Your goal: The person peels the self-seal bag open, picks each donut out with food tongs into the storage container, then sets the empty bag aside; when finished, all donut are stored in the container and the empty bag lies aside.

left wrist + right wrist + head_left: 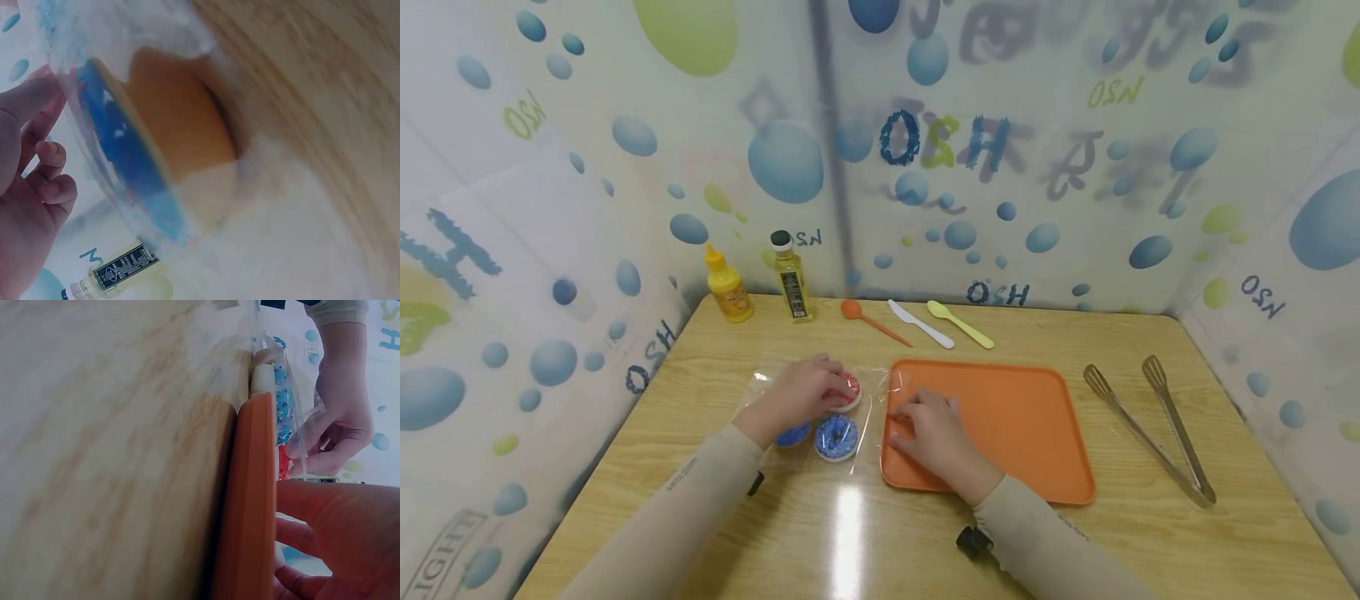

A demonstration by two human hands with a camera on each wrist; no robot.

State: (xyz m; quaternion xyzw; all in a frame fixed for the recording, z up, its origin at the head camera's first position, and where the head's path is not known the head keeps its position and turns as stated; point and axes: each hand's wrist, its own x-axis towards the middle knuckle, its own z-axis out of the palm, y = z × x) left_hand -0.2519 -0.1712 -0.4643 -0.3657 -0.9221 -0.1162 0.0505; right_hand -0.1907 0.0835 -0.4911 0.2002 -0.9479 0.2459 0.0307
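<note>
A clear plastic bag [868, 417] lies on the table with toy donuts inside. In it are a donut with red icing [852, 390], a light-blue sprinkled donut [837, 437] and a darker blue donut [793, 435]. My left hand [801, 390] reaches over the bag, its thumb and fingers gripping the red donut through the plastic. The left wrist view shows a blue-iced donut [119, 147] side-on beneath the film. My right hand [936, 429] rests at the left part of the orange tray [1015, 417], thumb and fingers apart, fingertips on the tray near the bag's edge.
Behind the bag stand a yellow squeeze bottle [730, 292] and an oil bottle [793, 283]. Along the back lie an orange spoon [876, 323], a white knife [921, 325] and a yellow spoon [961, 325]. Metal tongs [1161, 442] lie spread right of the tray.
</note>
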